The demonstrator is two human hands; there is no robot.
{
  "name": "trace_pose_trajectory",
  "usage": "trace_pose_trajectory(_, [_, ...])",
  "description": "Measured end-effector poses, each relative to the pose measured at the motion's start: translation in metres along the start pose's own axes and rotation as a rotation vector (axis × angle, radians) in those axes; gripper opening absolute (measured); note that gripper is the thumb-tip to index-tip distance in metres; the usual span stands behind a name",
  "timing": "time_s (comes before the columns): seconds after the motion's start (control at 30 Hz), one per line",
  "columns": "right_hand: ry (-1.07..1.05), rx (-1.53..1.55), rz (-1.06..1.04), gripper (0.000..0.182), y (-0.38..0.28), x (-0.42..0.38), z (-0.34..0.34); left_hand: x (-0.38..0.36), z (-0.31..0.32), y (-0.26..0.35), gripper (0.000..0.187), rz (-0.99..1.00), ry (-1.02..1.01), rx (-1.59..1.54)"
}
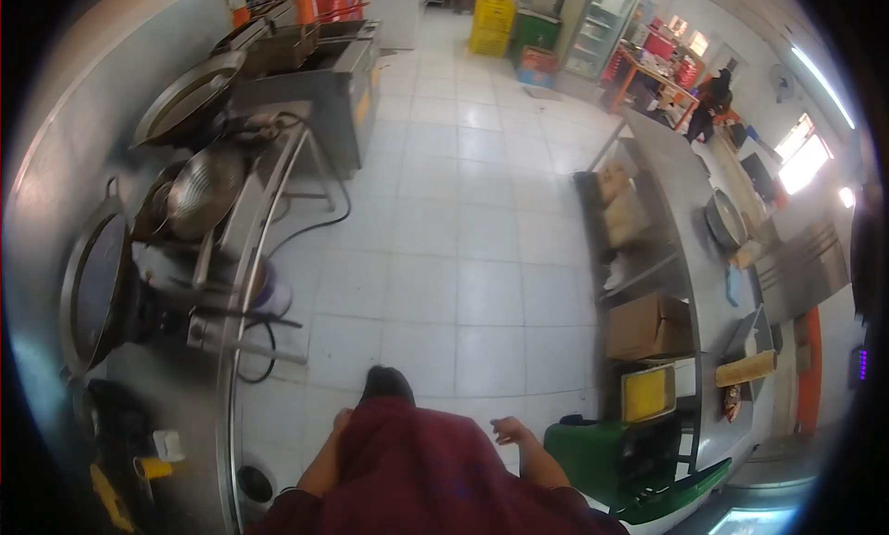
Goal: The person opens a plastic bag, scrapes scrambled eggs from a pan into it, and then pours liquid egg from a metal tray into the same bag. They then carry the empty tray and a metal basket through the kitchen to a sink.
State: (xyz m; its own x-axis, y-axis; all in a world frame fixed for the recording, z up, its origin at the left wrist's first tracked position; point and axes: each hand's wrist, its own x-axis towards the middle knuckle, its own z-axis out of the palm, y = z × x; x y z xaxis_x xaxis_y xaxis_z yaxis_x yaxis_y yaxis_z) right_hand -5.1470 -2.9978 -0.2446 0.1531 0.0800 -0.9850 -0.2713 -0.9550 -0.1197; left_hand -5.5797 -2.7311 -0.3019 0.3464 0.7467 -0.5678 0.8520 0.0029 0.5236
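Observation:
My left hand (344, 418) hangs beside the maroon shirt (417, 461), which partly covers it, so its fingers are mostly hidden. On the other side, my right hand (510, 430) is held away from the shirt with loosely bent fingers apart and nothing visible in them. The nearest large thing to that hand is a green bin (583, 456) on the right. A dark shoe (387, 383) shows on the tiled floor ahead of the shirt. Neither hand touches the metal counters at the sides.
Woks (93, 294) and a perforated ladle (207, 190) lie along the left stove. A hose (319, 225) droops there. On the right, a steel table (681, 220) has a cardboard box (648, 327) beneath it. Yellow crates (491, 24) stand far ahead; a person (715, 100) is at back right.

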Motion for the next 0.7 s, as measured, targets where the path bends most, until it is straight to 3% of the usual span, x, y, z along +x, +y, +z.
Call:
trace_pose_trajectory(0.03, [0.023, -0.501, -0.426, 0.035, -0.012, 0.019, -0.023, 0.008, -0.015, 0.046, 0.028, -0.078, 0.082, -0.100])
trace_pose_trajectory(0.07, [0.056, -1.007, -0.843, 0.034, -0.022, 0.046, -0.049, 0.024, -0.023, 0.069, 0.028, -0.064, 0.029, -0.112])
trace_pose_trajectory(0.17, [0.182, 0.145, -0.511, 0.033, -0.083, -0.004, -0.082, 0.086, -0.060, 0.148, 0.028, -0.011, -0.111, -0.254])
trace_pose_trajectory(0.23, [0.240, 0.286, -0.505, 0.031, -0.101, 0.013, -0.107, 0.099, -0.107, 0.261, 0.031, 0.031, -0.188, -0.497])
trace_pose_trajectory(0.3, [0.319, 0.511, -0.473, 0.026, -0.099, 0.039, -0.121, 0.107, -0.155, 0.381, 0.034, 0.217, -0.372, -0.477])
trace_pose_trajectory(0.37, [0.359, 0.578, -0.460, 0.019, -0.056, 0.099, -0.125, 0.130, -0.179, 0.479, 0.034, 0.363, -0.657, -0.510])
trace_pose_trajectory(0.43, [0.177, 0.694, 0.054, 0.029, -0.060, 0.073, -0.126, 0.148, -0.190, 0.573, 0.034, 0.492, -0.922, -0.419])
trace_pose_trajectory(0.47, [0.135, 0.303, -0.493, 0.031, -0.024, 0.099, -0.120, 0.157, -0.193, 0.616, 0.036, 0.536, -0.981, -0.312])
trace_pose_trajectory(0.5, [0.234, -0.003, -1.042, 0.034, 0.011, 0.126, -0.115, 0.167, -0.192, 0.660, 0.037, 0.588, -1.038, -0.209])
trace_pose_trajectory(0.57, [0.173, 0.432, -0.275, 0.031, -0.047, 0.083, -0.117, 0.199, -0.182, 0.742, 0.039, 0.745, -1.093, -0.017])
trace_pose_trajectory(0.63, [0.188, 0.583, -0.163, 0.029, -0.095, 0.064, -0.128, 0.242, -0.167, 0.810, 0.041, 0.938, -1.081, 0.171])
trace_pose_trajectory(0.7, [0.196, 0.650, -0.153, 0.026, -0.149, 0.055, -0.155, 0.293, -0.150, 0.875, 0.041, 0.964, -1.039, 0.330])
